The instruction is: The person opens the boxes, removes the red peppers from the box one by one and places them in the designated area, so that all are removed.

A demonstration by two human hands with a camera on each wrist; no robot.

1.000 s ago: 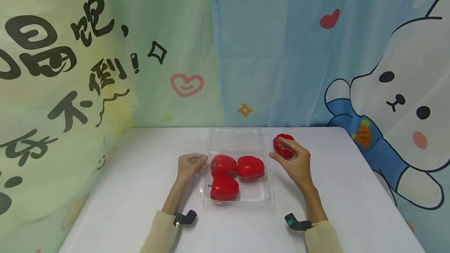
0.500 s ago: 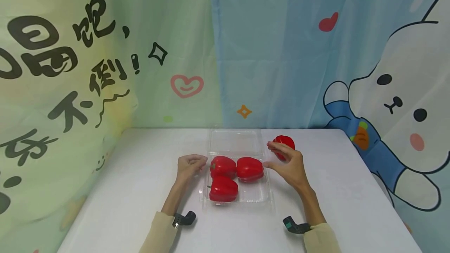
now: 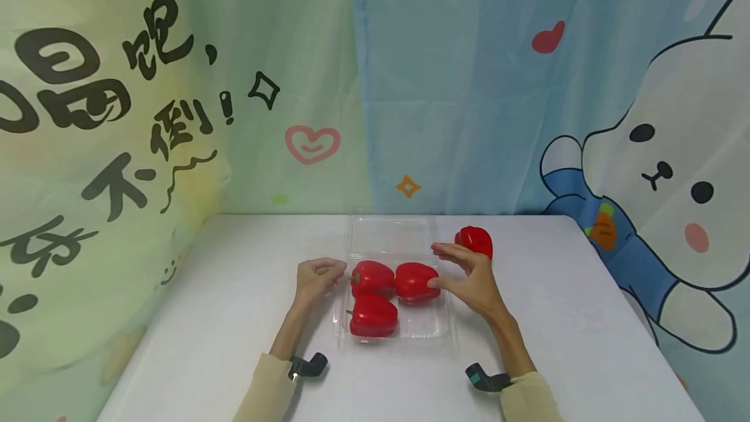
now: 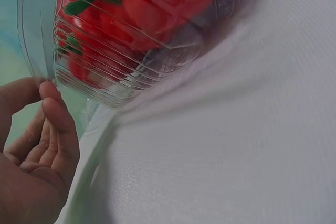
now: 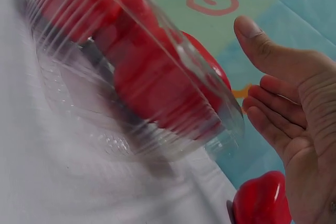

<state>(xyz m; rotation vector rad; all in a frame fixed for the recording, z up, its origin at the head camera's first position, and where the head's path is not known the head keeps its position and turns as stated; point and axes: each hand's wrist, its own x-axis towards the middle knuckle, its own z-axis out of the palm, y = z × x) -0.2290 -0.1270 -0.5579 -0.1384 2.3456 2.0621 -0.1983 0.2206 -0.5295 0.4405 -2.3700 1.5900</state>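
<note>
Three red bell peppers lie in a clear plastic clamshell box (image 3: 430,325) in the head view: one at the back left (image 3: 372,279), one at the back right (image 3: 413,282), one at the front left (image 3: 373,316). My left hand (image 3: 316,279) pinches the box's left rim between thumb and fingertips; the left wrist view shows this grip (image 4: 39,145) closely. With thumb and fingers spread apart, my right hand (image 3: 473,282) is over the box's right side, its thumb overlapping the back right pepper. The right wrist view shows nothing between its fingers (image 5: 273,111).
Another red bell pepper (image 3: 474,240) stands on the white table (image 3: 562,305), behind my right hand and right of the box. The box's clear lid (image 3: 391,234) lies folded back toward the printed curtain (image 3: 305,83).
My right hand has moved left, away from the loose pepper and over to the back right pepper in the box. My left hand stays at the box's rim.
</note>
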